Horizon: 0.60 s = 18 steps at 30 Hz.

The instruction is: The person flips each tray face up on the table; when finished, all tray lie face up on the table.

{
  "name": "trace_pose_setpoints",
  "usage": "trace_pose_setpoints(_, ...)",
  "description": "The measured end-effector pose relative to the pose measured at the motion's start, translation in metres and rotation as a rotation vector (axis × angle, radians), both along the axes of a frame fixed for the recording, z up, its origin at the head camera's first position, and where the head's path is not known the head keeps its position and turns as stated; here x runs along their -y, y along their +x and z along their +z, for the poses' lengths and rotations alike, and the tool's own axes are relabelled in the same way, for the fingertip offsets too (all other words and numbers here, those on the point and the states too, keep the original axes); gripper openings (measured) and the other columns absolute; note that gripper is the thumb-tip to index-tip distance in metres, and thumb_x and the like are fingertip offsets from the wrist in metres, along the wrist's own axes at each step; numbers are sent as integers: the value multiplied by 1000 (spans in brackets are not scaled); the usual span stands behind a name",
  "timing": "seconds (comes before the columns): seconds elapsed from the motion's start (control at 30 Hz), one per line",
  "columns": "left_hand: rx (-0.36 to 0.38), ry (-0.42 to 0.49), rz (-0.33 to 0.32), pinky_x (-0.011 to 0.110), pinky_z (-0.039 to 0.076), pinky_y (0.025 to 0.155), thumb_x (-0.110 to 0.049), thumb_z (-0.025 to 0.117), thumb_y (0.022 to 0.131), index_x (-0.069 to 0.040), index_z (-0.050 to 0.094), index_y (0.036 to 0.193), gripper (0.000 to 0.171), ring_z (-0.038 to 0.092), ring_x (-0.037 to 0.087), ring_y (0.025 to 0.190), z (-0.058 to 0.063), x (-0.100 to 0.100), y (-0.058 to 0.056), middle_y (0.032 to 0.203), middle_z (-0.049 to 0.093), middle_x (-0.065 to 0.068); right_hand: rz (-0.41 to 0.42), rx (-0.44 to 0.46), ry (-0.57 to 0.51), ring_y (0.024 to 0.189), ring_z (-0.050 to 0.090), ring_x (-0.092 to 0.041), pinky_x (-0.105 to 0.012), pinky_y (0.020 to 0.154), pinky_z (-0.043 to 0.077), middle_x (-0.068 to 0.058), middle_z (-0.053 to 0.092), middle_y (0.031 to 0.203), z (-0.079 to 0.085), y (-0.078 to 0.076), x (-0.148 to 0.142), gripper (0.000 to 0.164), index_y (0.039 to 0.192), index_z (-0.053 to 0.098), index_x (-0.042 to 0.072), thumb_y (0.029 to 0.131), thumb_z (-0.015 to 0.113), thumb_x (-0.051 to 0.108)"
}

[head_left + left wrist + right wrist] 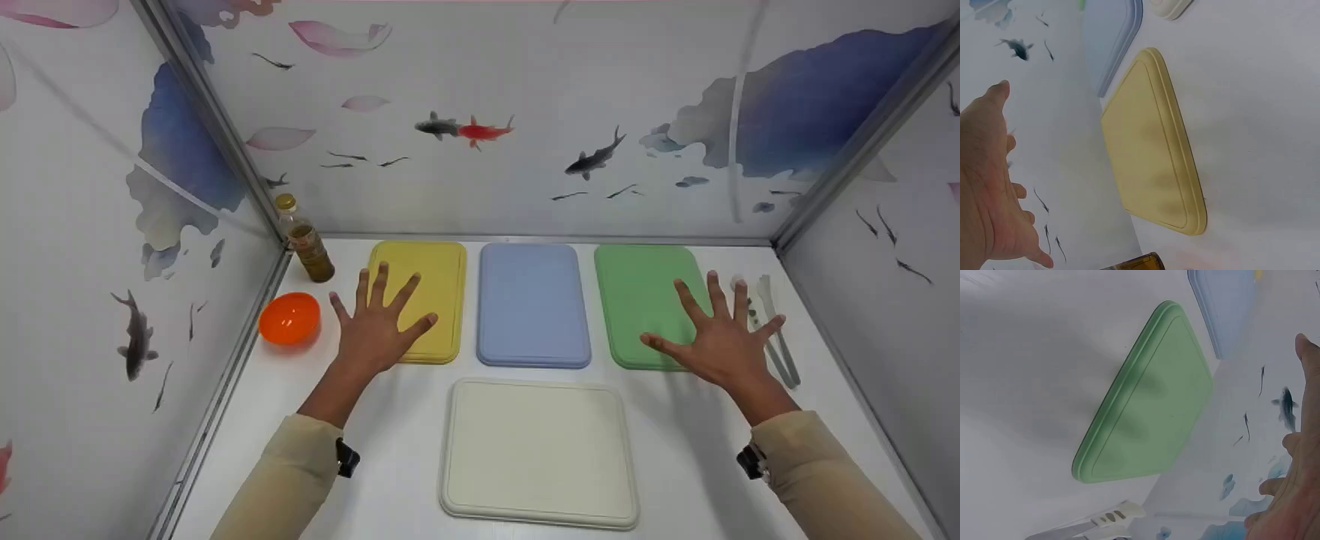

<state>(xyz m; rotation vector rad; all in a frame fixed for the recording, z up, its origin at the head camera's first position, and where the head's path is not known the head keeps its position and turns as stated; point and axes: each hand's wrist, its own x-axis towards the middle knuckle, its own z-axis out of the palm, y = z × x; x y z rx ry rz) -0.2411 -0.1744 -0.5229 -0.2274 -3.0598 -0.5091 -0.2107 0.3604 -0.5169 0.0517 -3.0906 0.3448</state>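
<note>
With fingers spread, my left hand (371,334) hovers over the left part of the yellow cutting board (431,307) and holds nothing. My right hand (721,345), also empty and spread wide, is above the right side of the green cutting board (645,300). Between those two lies a blue cutting board (532,307). A larger cream board (538,454) sits nearer to me, in the middle. The left wrist view has the yellow board (1145,146) below the raised palm; the right wrist view has the green board (1145,399) apart from the fingers.
An orange bowl (290,319) stands at the left, with a bottle of brown liquid (309,247) behind it. At the right, pale long-handled utensils (780,337) lie partly behind my right hand. Printed walls (480,187) enclose the white table (405,450) at the back and sides.
</note>
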Motion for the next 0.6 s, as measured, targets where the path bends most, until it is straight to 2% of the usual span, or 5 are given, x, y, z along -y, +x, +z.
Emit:
trace_pose_setpoints(0.3, 20, -6, 0, 88, -9, 123, -85, 46, 100, -42, 26, 176, 89, -2, 47, 173, -7, -4, 4, 189, 2, 12, 20, 10, -1, 167, -7, -63, -102, 105, -8, -23, 2, 186, 4, -2, 13, 119, 179, 14, 33, 88, 62, 92)
trace_pose_setpoints(0.6, 12, 20, -33, 87, -4, 125, -84, 51, 99, -41, 33, 174, 88, 2, 46, 174, -21, -17, 15, 188, 9, 13, 58, 11, 10, 167, 1, -63, -101, 107, -6, -22, 8, 186, -8, 0, 31, 120, 178, 22, 28, 86, 64, 91)
